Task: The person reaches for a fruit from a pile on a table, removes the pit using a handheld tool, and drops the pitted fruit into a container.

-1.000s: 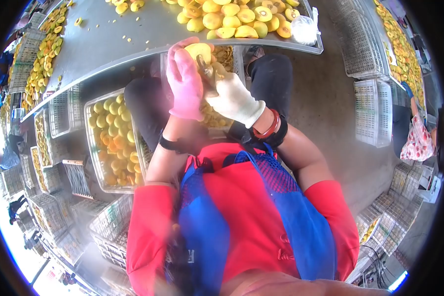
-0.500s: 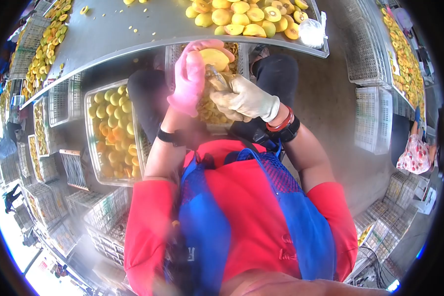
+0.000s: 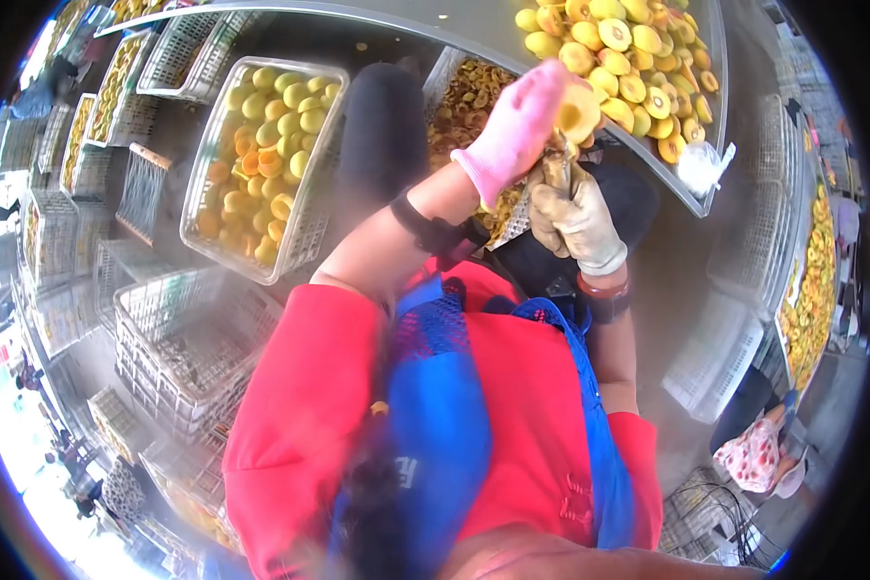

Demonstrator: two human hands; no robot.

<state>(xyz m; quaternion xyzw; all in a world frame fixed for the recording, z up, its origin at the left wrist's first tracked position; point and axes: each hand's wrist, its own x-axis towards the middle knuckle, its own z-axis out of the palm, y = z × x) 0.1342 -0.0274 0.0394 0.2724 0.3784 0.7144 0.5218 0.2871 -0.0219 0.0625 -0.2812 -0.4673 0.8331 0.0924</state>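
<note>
On my feed I see the left hand (image 3: 520, 124) clamped on cut fruit (image 3: 579, 110) at one o'clock, right hand (image 3: 582, 220) gripping a tool (image 3: 557, 168); shirt lettering (image 3: 578, 503), five o'clock, illegible.

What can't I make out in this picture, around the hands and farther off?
In the head view:
- Tool: grip end hidden by the right hand.
- Held fruit: underside turned away, edge covered by the left hand.
- Crate below: partly hidden by the left hand.
- Fruit pile: cut off by the top edge.
- Patterned shape, lower left: too small and blurred.
</note>
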